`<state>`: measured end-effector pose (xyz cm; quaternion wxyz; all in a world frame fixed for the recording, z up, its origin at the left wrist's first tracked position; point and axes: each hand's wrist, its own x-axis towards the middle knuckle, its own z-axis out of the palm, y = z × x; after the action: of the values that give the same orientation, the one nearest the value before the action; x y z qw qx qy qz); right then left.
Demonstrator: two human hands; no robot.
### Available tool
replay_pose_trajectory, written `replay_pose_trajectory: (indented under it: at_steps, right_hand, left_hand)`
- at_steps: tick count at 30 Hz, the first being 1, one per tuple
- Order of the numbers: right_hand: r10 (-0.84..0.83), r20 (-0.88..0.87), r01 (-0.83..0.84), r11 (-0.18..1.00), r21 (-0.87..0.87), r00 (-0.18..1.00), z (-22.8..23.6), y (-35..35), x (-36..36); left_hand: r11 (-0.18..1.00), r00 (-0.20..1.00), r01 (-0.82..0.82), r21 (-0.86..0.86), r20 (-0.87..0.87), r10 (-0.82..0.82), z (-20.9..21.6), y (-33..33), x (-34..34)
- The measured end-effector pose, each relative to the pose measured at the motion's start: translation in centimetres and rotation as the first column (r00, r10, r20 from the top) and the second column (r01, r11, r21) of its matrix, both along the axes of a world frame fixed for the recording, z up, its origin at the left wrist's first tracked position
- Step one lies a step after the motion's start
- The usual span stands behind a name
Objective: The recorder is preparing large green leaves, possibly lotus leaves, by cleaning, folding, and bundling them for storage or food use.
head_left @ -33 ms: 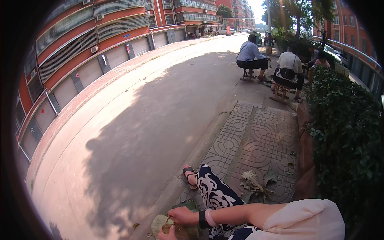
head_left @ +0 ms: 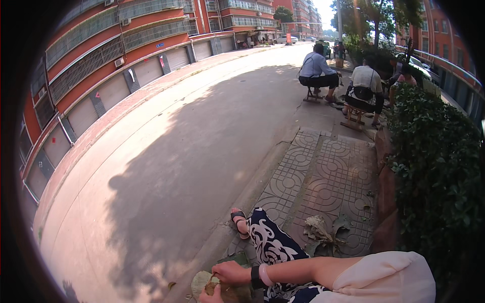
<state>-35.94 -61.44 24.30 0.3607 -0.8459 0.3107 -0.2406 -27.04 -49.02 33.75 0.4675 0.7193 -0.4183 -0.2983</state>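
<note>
At the bottom edge, my right hand (head_left: 231,273) has its fingers pinched on a dry, brownish leaf (head_left: 210,287). Only the thumb and part of my left hand (head_left: 212,297) come into the picture, pressed against the same leaf from below. A paler, round leaf part (head_left: 201,281) shows just left of the fingers. Under and behind my hands lie darker green leaves (head_left: 241,259), partly hidden by my right wrist with its black band. The lower part of my left hand is cut off by the frame.
Withered leaves (head_left: 318,230) lie on the patterned paving (head_left: 328,166) right of my sandalled foot (head_left: 239,222). A hedge (head_left: 439,161) borders the right side. Farther on, people (head_left: 364,83) sit on low stools. A road (head_left: 202,136) runs along the left.
</note>
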Motion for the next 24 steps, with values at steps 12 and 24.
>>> replay_pose_trajectory:
  at_steps: [12,24]
  right_hand:
    - [-0.027,-0.002,0.027,0.999,0.047,1.0,0.1,-0.3,-0.1]
    - [-0.163,0.055,0.162,0.986,0.029,0.985,-0.2,-3.2,-0.9]
  left_hand:
    - [0.992,0.988,0.033,0.118,0.144,-0.05,0.7,0.3,0.0]
    - [0.967,0.997,0.049,0.251,0.053,-0.064,1.4,0.2,0.1]
